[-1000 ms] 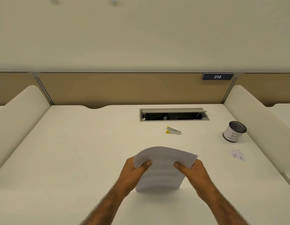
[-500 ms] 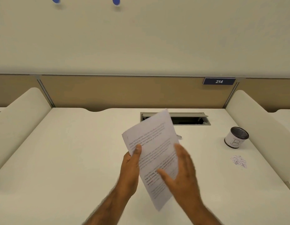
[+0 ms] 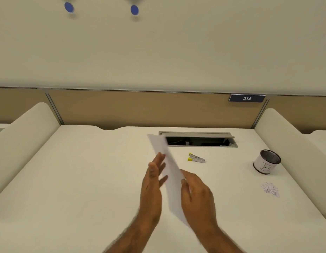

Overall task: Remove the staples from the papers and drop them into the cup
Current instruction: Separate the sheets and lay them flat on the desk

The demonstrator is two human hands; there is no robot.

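Two hands: left (image 3: 152,181), right (image 3: 197,196). One sheaf of papers (image 3: 167,165), sheet count not tellable edge-on; one staple remover (image 3: 196,158); one cup (image 3: 267,162); one scribbled patch (image 3: 270,189) on one desk (image 3: 85,179). Two blue dots (image 3: 69,7) (image 3: 134,10) on the wall, one number plate (image 3: 247,98), one cable slot (image 3: 198,140), two side dividers (image 3: 25,132) (image 3: 290,143).
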